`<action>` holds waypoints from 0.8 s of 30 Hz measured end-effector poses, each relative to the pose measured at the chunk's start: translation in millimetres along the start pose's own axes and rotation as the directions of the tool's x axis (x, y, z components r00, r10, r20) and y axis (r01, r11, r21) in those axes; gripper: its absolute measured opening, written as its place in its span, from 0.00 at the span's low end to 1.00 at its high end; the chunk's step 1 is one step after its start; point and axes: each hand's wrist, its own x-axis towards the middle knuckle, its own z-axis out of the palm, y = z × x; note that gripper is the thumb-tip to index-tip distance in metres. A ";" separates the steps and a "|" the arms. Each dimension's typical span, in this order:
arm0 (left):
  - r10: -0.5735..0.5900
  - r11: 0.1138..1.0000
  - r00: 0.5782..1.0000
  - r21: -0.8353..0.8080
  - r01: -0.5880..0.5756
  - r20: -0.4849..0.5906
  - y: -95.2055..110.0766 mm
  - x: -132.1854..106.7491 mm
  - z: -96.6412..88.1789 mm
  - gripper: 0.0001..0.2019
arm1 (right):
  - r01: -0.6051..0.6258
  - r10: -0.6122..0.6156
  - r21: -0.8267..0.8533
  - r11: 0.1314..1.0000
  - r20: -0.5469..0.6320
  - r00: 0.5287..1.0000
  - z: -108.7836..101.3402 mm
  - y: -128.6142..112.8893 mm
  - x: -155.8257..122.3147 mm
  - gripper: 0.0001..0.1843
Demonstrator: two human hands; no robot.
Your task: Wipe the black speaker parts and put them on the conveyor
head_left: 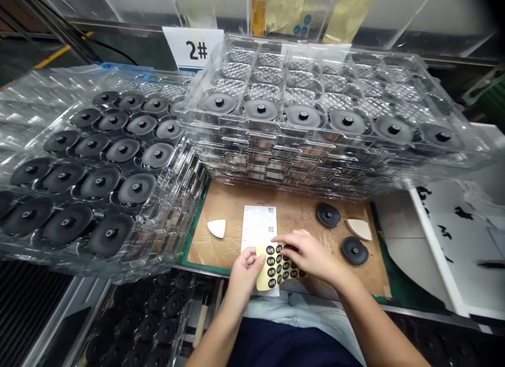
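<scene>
Sticker sheet of black 8月 labels is pinched in the left hand. Right hand is half-curled over it, can't tell if it's gripping tbh.

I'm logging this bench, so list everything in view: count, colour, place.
Sticker sheet: one, yellow and black, lower centre
Printed slip: one, white, on cardboard
Loose knobbed discs: two, black, cardboard's right side
Wedges: two, off-white, cardboard's left and right
Cardboard: one, brown, centre
Trays: many, clear, stacked left and back, holding more discs
2# sign: one, white, behind trays
Small pieces: several, black, far right
Left hand: one, bare, holding sheet
Right hand: one, bare, touching sheet
</scene>
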 end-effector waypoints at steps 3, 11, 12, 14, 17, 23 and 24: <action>0.022 1.000 1.000 0.014 -0.022 -0.010 -1.5 1.1 -0.7 0.14 | 0.039 -0.058 -0.101 0.994 -0.191 0.980 13.5 -2.8 -3.5 0.14; 0.051 0.998 0.998 0.047 -0.050 -0.025 -2.1 1.3 -0.4 0.15 | 0.048 -0.173 -0.263 0.964 -0.476 0.862 38.9 -17.9 -12.6 0.08; 0.054 0.997 0.998 0.052 -0.052 -0.026 -2.2 1.0 -0.3 0.15 | 0.048 -0.180 -0.272 0.961 -0.484 0.856 39.7 -18.8 -13.0 0.08; 0.061 0.996 0.998 0.061 -0.059 -0.027 -2.5 0.5 0.0 0.14 | 0.051 -0.190 -0.284 0.957 -0.487 0.853 40.0 -20.0 -13.5 0.07; 0.076 0.995 0.997 0.072 -0.074 -0.031 -3.4 0.4 0.0 0.14 | 0.061 -0.199 -0.290 0.955 -0.476 0.856 40.1 -20.8 -14.4 0.07; 0.112 0.987 0.993 0.120 -0.107 -0.033 -6.7 1.2 -3.0 0.12 | 0.086 -0.222 -0.296 0.951 -0.466 0.857 44.0 -20.4 -16.0 0.04; 0.120 0.985 0.992 0.131 -0.114 -0.036 -7.2 1.3 -3.6 0.11 | 0.088 -0.225 -0.298 0.951 -0.467 0.855 44.5 -20.6 -16.0 0.04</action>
